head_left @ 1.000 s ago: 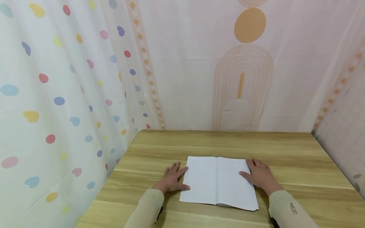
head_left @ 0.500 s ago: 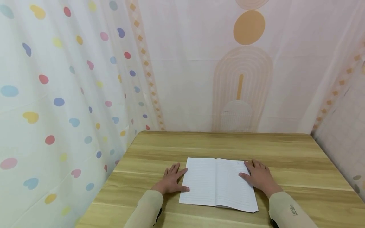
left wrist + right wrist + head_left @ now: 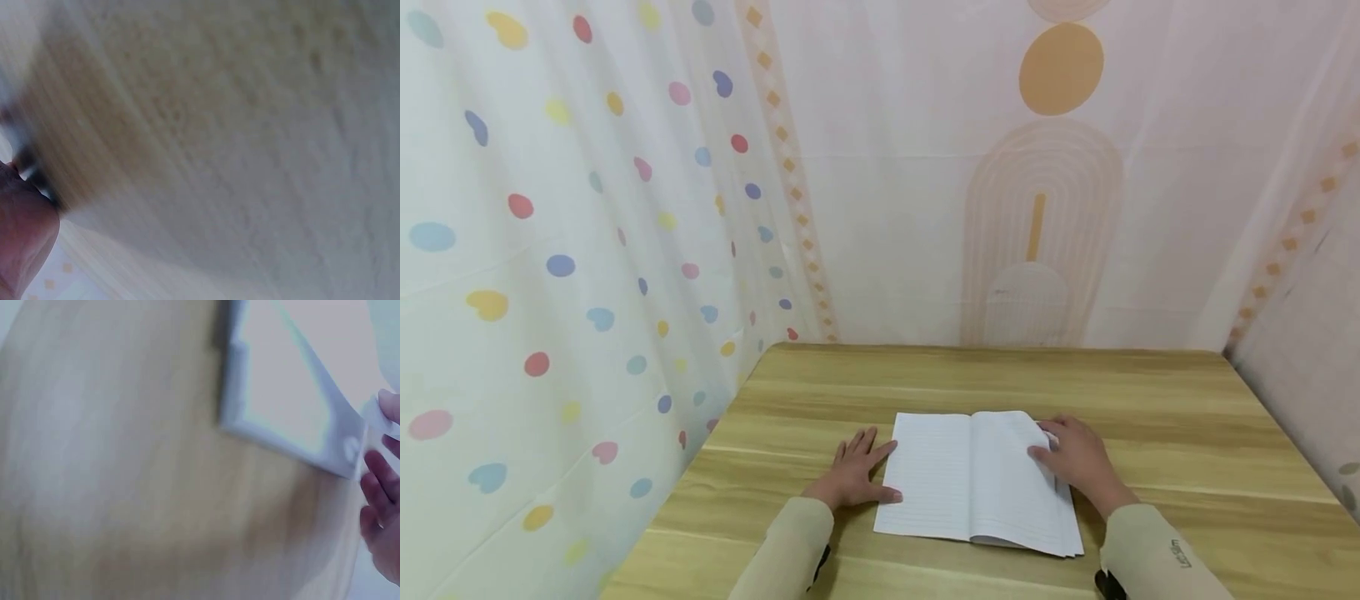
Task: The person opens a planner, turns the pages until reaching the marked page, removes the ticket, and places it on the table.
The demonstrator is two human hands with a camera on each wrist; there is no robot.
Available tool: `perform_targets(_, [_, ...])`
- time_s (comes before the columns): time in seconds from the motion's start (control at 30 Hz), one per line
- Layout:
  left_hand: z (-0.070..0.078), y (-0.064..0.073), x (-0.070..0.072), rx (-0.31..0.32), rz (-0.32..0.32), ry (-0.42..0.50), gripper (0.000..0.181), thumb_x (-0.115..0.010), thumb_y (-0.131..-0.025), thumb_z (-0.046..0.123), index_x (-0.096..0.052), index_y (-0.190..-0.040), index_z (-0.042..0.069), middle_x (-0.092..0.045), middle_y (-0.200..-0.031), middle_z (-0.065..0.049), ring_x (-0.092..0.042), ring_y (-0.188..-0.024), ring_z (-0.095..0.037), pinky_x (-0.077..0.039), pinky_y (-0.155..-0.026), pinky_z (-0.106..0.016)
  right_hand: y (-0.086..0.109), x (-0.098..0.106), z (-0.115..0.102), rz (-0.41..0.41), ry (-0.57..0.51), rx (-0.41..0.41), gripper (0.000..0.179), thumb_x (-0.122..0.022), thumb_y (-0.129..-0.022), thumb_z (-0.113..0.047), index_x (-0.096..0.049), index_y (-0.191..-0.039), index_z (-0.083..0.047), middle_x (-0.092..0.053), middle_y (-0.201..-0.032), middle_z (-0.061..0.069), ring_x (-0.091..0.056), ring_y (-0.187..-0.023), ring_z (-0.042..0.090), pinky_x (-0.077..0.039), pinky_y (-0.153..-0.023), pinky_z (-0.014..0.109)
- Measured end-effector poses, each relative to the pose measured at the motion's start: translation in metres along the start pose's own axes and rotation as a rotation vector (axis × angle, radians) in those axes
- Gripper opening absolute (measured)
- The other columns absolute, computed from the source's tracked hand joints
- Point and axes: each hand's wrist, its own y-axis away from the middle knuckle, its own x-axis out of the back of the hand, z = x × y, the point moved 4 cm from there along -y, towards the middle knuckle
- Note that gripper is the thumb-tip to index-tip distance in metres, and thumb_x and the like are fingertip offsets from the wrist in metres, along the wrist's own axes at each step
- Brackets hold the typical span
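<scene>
An open notebook (image 3: 925,475) with lined pages lies on the wooden table. My left hand (image 3: 850,479) rests flat at its left edge, fingers spread, with the thumb and index finger touching the left page. At the right edge my right hand (image 3: 1081,458) pinches the top right part of a page (image 3: 1007,475) between thumb and fingers. That page bends up from the sheets under it, its upper corner lifted. In the right wrist view the raised page (image 3: 337,350) shows between thumb and fingers (image 3: 378,481). Only part of the left hand (image 3: 25,231) shows in the left wrist view.
The wooden table (image 3: 1000,379) extends behind and to both sides of the notebook. A dotted curtain (image 3: 587,250) hangs on the left, and a pale patterned curtain (image 3: 887,208) closes off the back.
The right hand has taken hold of the right page's upper corner and lifted it, shifting slightly inward. The left hand stays in place on the left page's edge.
</scene>
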Motion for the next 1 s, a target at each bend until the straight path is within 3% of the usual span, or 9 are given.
perform_targets(0.13, [-0.002,0.001,-0.002,-0.009,0.0,0.006,0.092,-0.074,-0.083,0.055,-0.034,-0.156,0.014,-0.009,-0.162,-0.025,-0.002,-0.149,-0.043,0.002,-0.116,-0.061,-0.003,0.003,-0.004,-0.066,-0.201,-0.13,0.058,-0.071,-0.092,-0.026,-0.054,-0.134,0.01,-0.063,-0.114,0.023,-0.056,-0.095,0.032,-0.049,-0.085,0.049])
perform_targets(0.23, [-0.003,0.001,-0.003,-0.008,-0.007,-0.008,0.093,-0.072,-0.084,0.057,-0.033,-0.156,0.015,-0.007,-0.163,-0.024,-0.001,-0.149,-0.042,0.003,-0.116,-0.06,-0.004,0.008,-0.006,-0.114,-0.334,-0.219,0.062,-0.069,-0.094,-0.026,-0.048,-0.139,0.012,-0.06,-0.115,0.024,-0.053,-0.094,0.03,-0.049,-0.081,0.043])
perform_targets(0.37, [-0.003,0.0,-0.002,-0.005,-0.004,-0.002,0.092,-0.073,-0.083,0.057,-0.034,-0.156,0.015,-0.007,-0.163,-0.024,-0.001,-0.15,-0.041,0.003,-0.116,-0.06,-0.007,0.014,-0.012,-0.122,-0.485,-0.265,0.061,-0.064,-0.096,-0.02,-0.041,-0.143,0.012,-0.06,-0.108,0.022,-0.057,-0.086,0.026,-0.051,-0.071,0.036])
perform_targets(0.47, [-0.003,-0.001,-0.001,-0.002,-0.007,-0.004,0.093,-0.073,-0.084,0.057,-0.033,-0.156,0.015,-0.006,-0.163,-0.024,0.0,-0.15,-0.041,0.003,-0.116,-0.06,-0.009,0.017,-0.017,-0.112,-0.56,-0.267,0.06,-0.061,-0.098,-0.014,-0.036,-0.146,0.013,-0.061,-0.109,0.023,-0.06,-0.082,0.022,-0.05,-0.066,0.032])
perform_targets(0.6, [-0.002,-0.002,-0.001,-0.001,-0.005,-0.006,0.093,-0.074,-0.083,0.056,-0.033,-0.156,0.015,-0.006,-0.163,-0.024,0.0,-0.15,-0.041,0.003,-0.116,-0.06,-0.01,0.019,-0.025,-0.09,-0.586,-0.271,0.061,-0.06,-0.098,-0.012,-0.034,-0.147,0.012,-0.058,-0.124,0.028,-0.062,-0.09,0.023,-0.052,-0.07,0.031])
perform_targets(0.83, [-0.002,-0.005,-0.003,0.005,-0.006,-0.007,0.092,-0.073,-0.084,0.055,-0.033,-0.157,0.016,-0.005,-0.164,-0.022,0.001,-0.15,-0.039,0.004,-0.117,-0.059,-0.014,0.023,-0.043,-0.049,-0.637,-0.285,0.056,-0.06,-0.098,-0.012,-0.04,-0.147,0.006,-0.06,-0.119,0.024,-0.06,-0.087,0.021,-0.053,-0.07,0.029])
perform_targets(1.0, [0.002,-0.005,0.0,0.02,-0.009,0.009,0.091,-0.075,-0.083,0.052,-0.033,-0.156,0.017,-0.005,-0.164,-0.021,0.0,-0.15,-0.039,0.002,-0.117,-0.06,-0.016,0.024,-0.058,-0.029,-0.756,-0.262,0.052,-0.056,-0.099,-0.008,-0.041,-0.147,0.005,-0.061,-0.121,0.025,-0.063,-0.08,0.015,-0.053,-0.069,0.027])
